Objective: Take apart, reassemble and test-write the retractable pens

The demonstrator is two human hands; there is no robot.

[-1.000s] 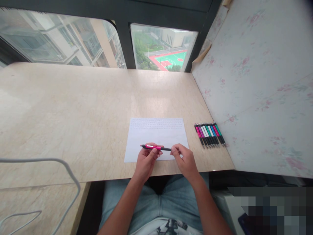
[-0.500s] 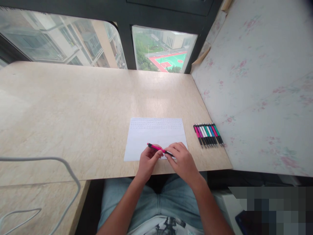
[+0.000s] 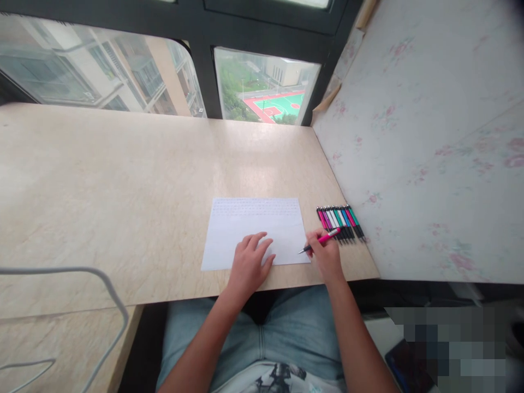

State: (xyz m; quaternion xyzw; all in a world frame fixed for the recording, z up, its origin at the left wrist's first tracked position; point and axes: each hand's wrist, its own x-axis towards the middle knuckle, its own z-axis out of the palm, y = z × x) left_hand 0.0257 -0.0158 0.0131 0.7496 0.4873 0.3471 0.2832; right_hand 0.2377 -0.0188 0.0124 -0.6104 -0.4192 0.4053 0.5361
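Observation:
My right hand [image 3: 325, 255] is closed around a pink pen [image 3: 322, 240], its tip pointing down-left at the right edge of a white sheet of paper [image 3: 254, 224]. The sheet lies on the beige table [image 3: 123, 191] and has a few lines of small writing along its top. My left hand [image 3: 249, 262] lies flat on the lower part of the sheet, fingers spread, holding nothing. A row of several coloured pens [image 3: 340, 222] lies just right of the sheet, close behind my right hand.
A floral-papered wall [image 3: 429, 142] rises along the table's right side. Windows [image 3: 266, 87] run behind the far edge. A white wire frame [image 3: 98, 305] stands at the lower left, by a lower surface. My lap in jeans is below the table edge.
Both hands held the pink pen over the sheet before. Now the left hand has let go and rests flat on the paper, and the right hand has carried the pen to the right.

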